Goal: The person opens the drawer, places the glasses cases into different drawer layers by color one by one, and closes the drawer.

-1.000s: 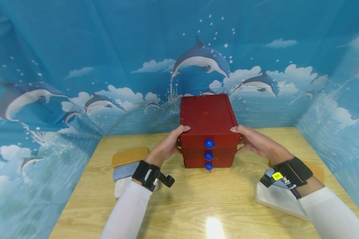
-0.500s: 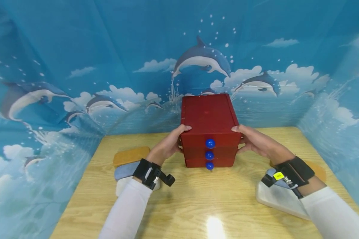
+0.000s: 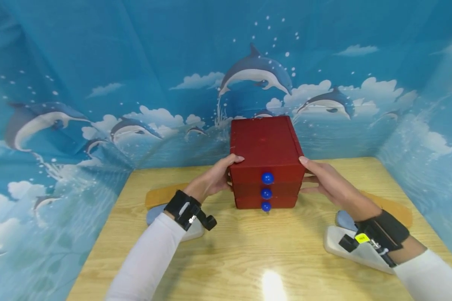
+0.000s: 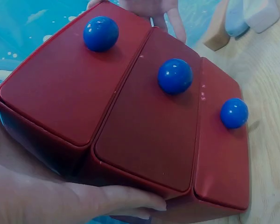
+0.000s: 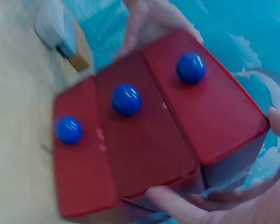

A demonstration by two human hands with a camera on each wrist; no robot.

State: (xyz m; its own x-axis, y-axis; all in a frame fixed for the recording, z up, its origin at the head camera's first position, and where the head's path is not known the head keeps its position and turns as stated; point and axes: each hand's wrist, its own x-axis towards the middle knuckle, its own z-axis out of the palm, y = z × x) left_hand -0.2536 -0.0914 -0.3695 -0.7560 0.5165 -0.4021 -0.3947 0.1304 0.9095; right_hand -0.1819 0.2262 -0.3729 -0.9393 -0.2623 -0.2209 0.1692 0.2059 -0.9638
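A red drawer chest [image 3: 265, 150] with three blue knobs [image 3: 265, 193] stands at the middle back of the wooden table [image 3: 248, 251]; all its drawers are closed. My left hand [image 3: 214, 179] grips its left side, with the thumb tip at the top front edge. My right hand [image 3: 324, 179] holds its right side, forefinger at the top corner and thumb low by the front edge. In the left wrist view my palm lies against the chest [image 4: 144, 126]. In the right wrist view the thumb [image 5: 177, 200] lies along the lower front edge of the chest [image 5: 144, 140].
Flat pads lie left of the chest: a tan one [image 3: 160, 195], a blue-grey one [image 3: 153, 214] and a white one [image 3: 193, 232]. A like set lies on the right: tan [image 3: 393, 207], blue-grey [image 3: 344, 217], white [image 3: 355, 251]. Blue dolphin-print cloth walls [image 3: 98, 83] close three sides.
My right wrist has drawn back toward me and its fingers have stretched out along the chest's side. The left hand keeps its hold. The chest has barely moved.
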